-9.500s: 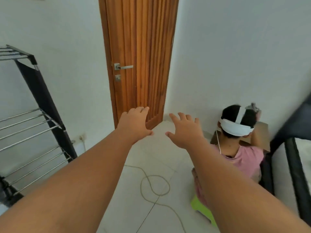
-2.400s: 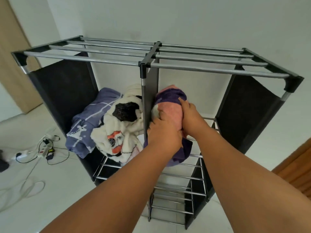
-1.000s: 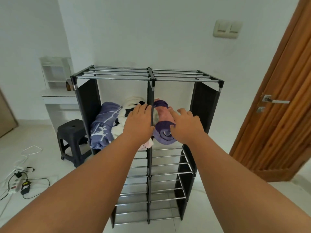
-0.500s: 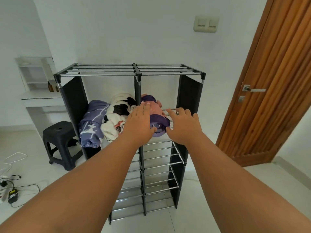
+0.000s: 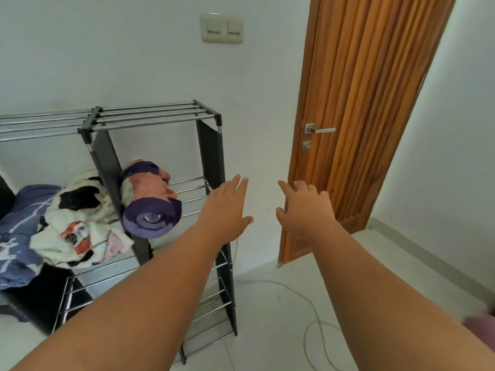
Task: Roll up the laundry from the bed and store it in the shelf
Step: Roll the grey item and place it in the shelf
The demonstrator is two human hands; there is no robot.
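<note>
A black and chrome wire shelf (image 5: 150, 120) stands against the white wall at the left. A rolled purple and pink towel (image 5: 151, 200) lies in its upper right compartment. Left of the divider sit a white, black and orange bundle (image 5: 77, 226) and a blue roll (image 5: 18, 236). My left hand (image 5: 227, 210) hovers with straight fingers, empty, in front of the shelf's right side panel. My right hand (image 5: 304, 210) is held out further right with spread fingers, empty, in front of the door's foot. Neither hand touches the laundry.
A wooden door (image 5: 369, 108) with a metal handle (image 5: 318, 129) fills the right. A light switch (image 5: 221, 28) sits on the wall above the shelf. A white cable (image 5: 310, 328) loops over the tiled floor. A pink shape (image 5: 482, 328) shows at the right edge.
The view has swung right, so the shelf slid left and the door came to the middle. Both hands came off the rolled towel and now hover right of it.
</note>
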